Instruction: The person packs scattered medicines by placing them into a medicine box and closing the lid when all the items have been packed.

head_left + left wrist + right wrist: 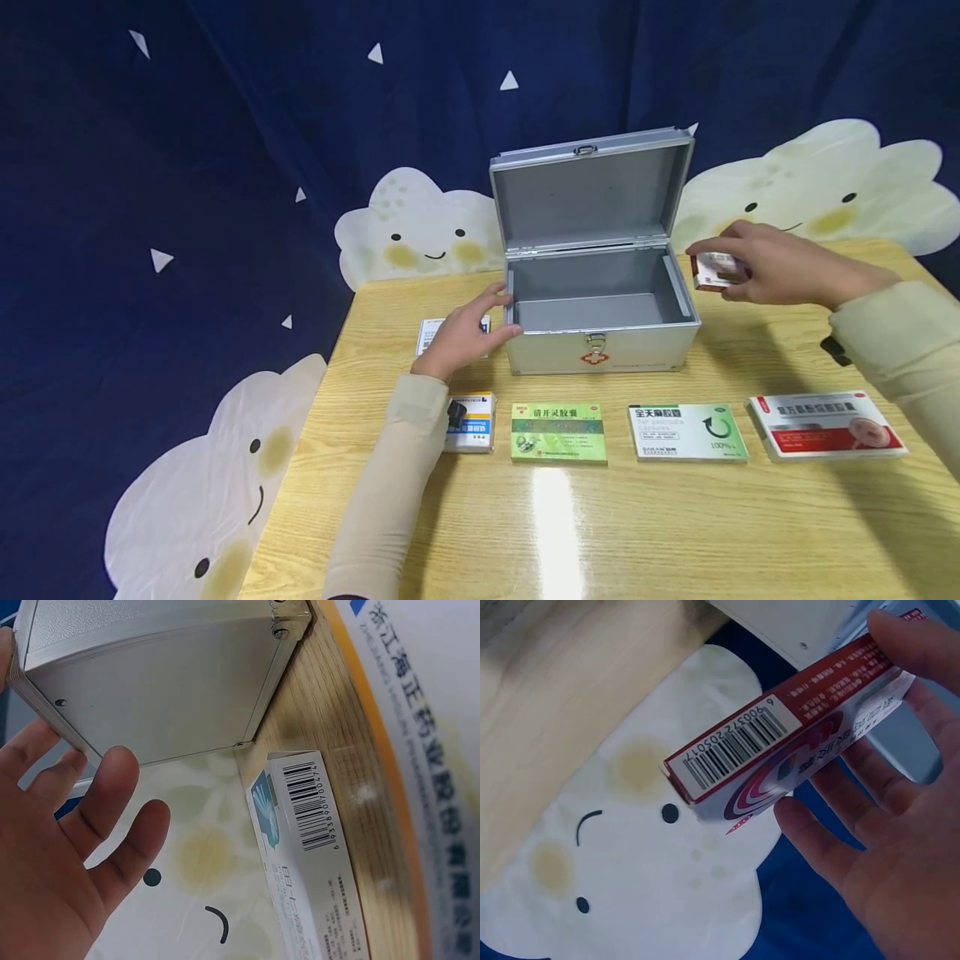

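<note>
My right hand (783, 265) holds a small red and white medicine box (715, 271) in the air, just right of the first-aid case. The right wrist view shows the barcode end of this medicine box (757, 742), with the thumb on its red side and fingers on the white face. The silver first-aid case (600, 350) stands with its lid raised, and its visible interior is bare. At the case's left side, my left hand (465, 333) touches the rim with spread fingers. A white medicine box (315, 855) lies partly hidden behind that hand.
Along the front lie a blue and white medicine box (472, 429), a green one (558, 433), a white one with a green arrow (688, 433) and a red and white one (828, 425). A dark blue cloth (420, 83) hangs behind the wooden table (637, 533).
</note>
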A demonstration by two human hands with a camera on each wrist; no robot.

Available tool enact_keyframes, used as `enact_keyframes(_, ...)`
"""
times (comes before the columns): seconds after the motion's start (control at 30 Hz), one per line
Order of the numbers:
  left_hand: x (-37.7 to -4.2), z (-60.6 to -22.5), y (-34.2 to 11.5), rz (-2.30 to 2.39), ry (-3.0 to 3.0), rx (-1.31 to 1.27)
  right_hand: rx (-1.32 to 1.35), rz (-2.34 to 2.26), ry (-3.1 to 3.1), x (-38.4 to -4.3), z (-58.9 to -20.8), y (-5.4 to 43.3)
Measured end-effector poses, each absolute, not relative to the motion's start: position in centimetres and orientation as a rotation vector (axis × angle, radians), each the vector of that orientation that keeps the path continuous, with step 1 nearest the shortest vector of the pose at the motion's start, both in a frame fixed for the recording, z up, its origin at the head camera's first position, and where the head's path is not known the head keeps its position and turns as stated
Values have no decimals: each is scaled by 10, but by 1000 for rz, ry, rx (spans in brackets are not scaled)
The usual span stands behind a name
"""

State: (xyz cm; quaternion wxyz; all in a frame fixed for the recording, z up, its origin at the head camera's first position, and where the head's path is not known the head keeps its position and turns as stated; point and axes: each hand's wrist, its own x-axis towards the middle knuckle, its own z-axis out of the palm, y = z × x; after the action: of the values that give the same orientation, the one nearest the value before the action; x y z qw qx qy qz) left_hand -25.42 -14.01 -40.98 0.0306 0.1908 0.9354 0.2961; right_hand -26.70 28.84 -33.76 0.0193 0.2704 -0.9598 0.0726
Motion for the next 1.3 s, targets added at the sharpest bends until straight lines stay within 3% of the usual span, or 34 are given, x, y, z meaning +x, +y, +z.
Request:
enact_keyframes(0.83,-258,-409,-138,862,2900,625,1013,162,-2909,-274,-305,235)
enact_keyframes(1.3,-257,-410,-140,878,2890,559,1035,131,-2948,-287,-308,209)
